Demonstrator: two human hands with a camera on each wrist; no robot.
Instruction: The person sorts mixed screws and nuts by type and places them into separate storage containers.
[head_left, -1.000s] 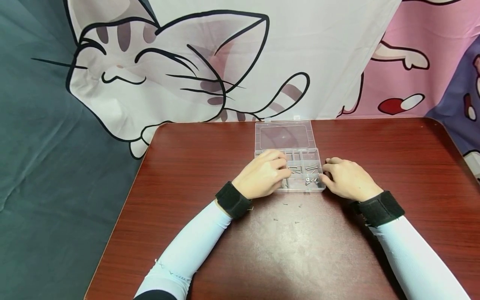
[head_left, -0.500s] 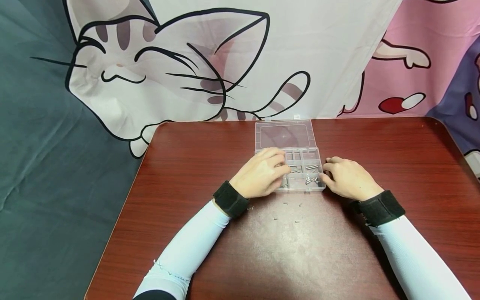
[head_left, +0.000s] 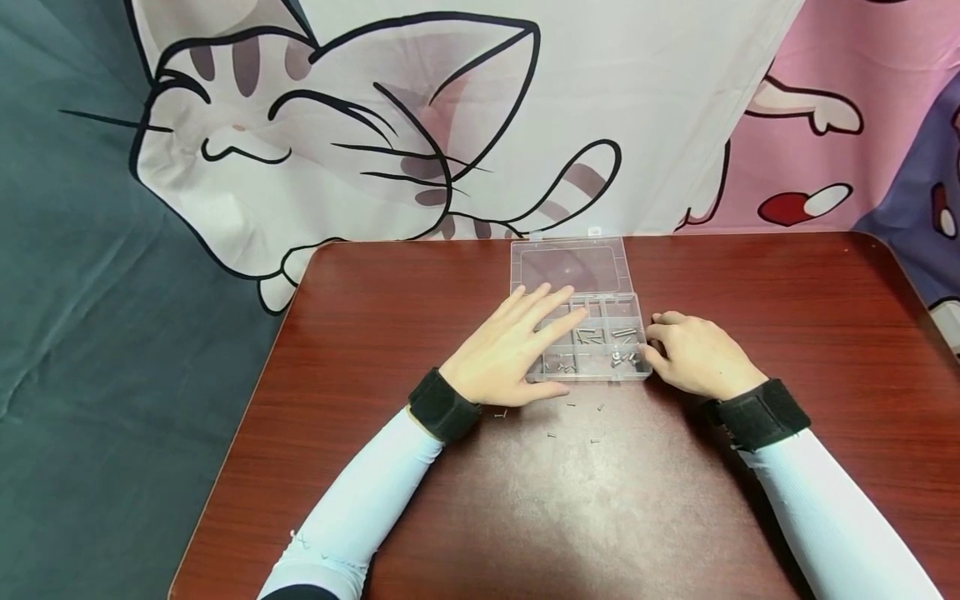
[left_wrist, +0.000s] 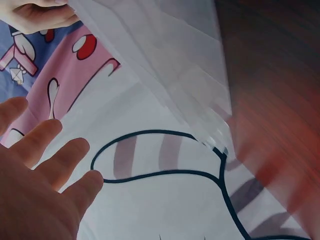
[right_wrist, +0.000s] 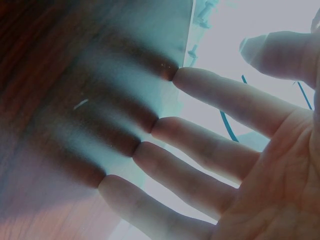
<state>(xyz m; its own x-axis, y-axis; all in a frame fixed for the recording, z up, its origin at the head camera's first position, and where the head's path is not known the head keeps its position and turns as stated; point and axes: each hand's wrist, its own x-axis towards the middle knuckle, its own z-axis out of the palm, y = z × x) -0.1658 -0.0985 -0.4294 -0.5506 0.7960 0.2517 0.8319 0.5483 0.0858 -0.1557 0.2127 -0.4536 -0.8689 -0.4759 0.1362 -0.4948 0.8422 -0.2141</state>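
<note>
A clear plastic compartment box (head_left: 600, 367) lies on the table with its lid (head_left: 573, 265) flipped back. Short metal screws (head_left: 589, 337) lie in several of its compartments. Over the box's left part, my left hand (head_left: 502, 354) is spread with fingers extended and holds nothing; it hides some compartments. The left wrist view shows the fingers (left_wrist: 75, 150) apart beside the transparent box. At the box's right side rests my right hand (head_left: 693, 354), thumb by the edge. In the right wrist view its fingertips (right_wrist: 182, 75) rest on the tabletop, thumb (right_wrist: 280, 52) held apart.
Several tiny screws (head_left: 552, 435) lie loose on the brown table (head_left: 787, 283) in front of the box. Behind the table's far edge hangs a cat-print cloth (head_left: 660, 108).
My left hand was bent with its fingers down in the box; now it has lifted, drawn back slightly left and spread its fingers. The right hand stays in place.
</note>
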